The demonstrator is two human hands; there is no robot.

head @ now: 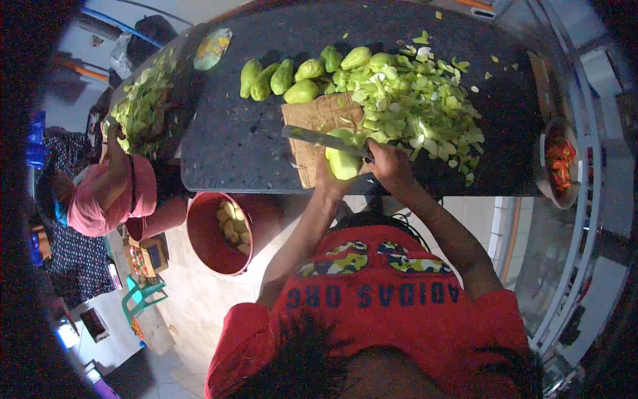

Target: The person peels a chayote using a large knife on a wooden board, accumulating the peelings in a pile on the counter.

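My left hand (329,175) holds a pale green, partly peeled chayote (344,162) near the table's front edge. In my right hand (391,167) is the dark handle of a knife, whose long blade (311,135) lies across the upper part of the chayote, pointing left. Beneath them rests a piece of brown cardboard (304,162) on the dark table. A broad heap of green peelings (428,109) spreads to the right of the cardboard. Behind it, several unpeeled chayotes (282,77) sit in a loose row.
Below the table's left front edge stands a red bucket (219,269) with several pale peeled pieces inside. At far left, a co-worker in pink (112,194) reaches towards another green heap (144,104). A bowl of red pieces (560,162) is at the right. A green plastic stool (142,299) stands lower left.
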